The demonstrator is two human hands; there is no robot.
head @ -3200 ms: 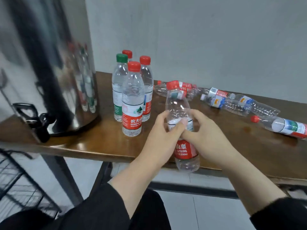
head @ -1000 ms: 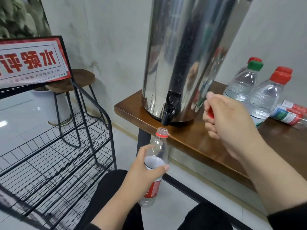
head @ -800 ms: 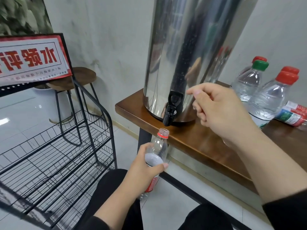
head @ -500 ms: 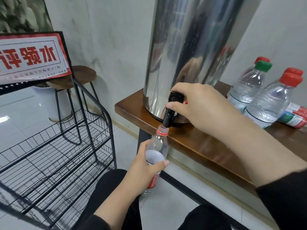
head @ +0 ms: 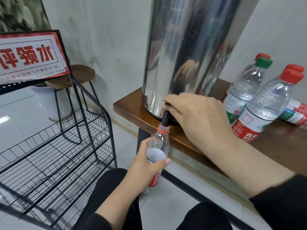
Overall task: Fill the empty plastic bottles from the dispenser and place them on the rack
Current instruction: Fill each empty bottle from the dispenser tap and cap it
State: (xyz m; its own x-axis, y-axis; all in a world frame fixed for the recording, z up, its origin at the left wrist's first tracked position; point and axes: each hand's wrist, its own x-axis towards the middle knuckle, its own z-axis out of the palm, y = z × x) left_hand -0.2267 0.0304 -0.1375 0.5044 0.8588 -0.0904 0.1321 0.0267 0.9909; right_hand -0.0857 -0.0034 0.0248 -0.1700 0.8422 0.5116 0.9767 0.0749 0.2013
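Head view: a person's left hand (head: 146,165) is gripping an uncapped bottle (head: 157,146), fingers wrapped round its middle, mouth held just under the dispenser (head: 191,47) spout (head: 165,119). The right hand (head: 197,117) is pressing the tap lever, fingers curled over it. Keeping the mouth centred and the bottle upright should prevent spills. The rack (head: 58,155) is standing to the left.

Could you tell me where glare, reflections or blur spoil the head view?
Head view: the steel dispenser mirrors the right hand and bottles; the wide lens bows its sides and the wire rack; the plant at top left is smeared; the held bottle stays sharp.
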